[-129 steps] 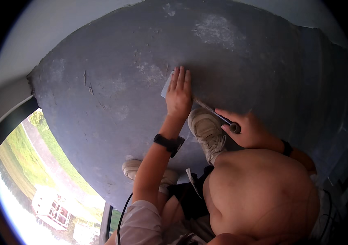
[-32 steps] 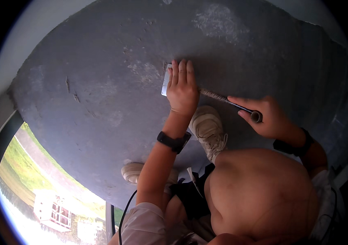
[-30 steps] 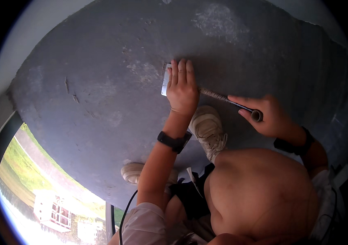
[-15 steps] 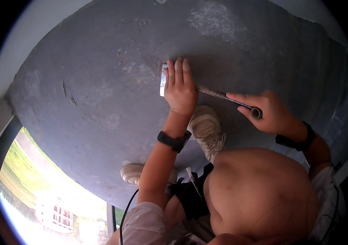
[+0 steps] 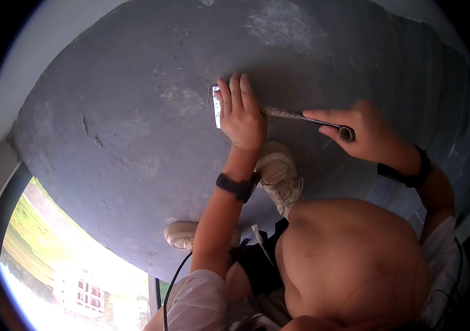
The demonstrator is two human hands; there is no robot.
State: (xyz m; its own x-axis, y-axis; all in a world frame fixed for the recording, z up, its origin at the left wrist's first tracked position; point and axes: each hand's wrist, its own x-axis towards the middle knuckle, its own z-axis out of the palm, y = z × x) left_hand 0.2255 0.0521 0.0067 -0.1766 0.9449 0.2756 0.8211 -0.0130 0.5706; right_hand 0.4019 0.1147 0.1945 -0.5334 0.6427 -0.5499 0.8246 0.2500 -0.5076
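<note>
A scraper with a bright metal blade (image 5: 216,107) and a long, worn, dark handle (image 5: 285,113) lies low over the grey floor. Across its blade end rests my left hand (image 5: 242,118), palm down with the fingers stretched forward; the thumb is hidden, and only the blade's left strip shows. My right hand (image 5: 364,132) is closed round the far end of the handle, index finger laid along it, and a hollow round tip pokes out below that finger. Where the blade's edge meets the floor is partly covered by my left fingers.
The grey floor (image 5: 135,99) carries pale smears and scattered debris (image 5: 97,142). My beige shoes (image 5: 276,165) stand close below the scraper, near my bent knee (image 5: 350,248). A bright window (image 5: 64,248) lies at lower left, and a pale wall (image 5: 42,60) borders the upper left.
Both hands and the scraper have shifted slightly; the blade has slid a little left. My right hand and the handle's end have moved up a bit.
</note>
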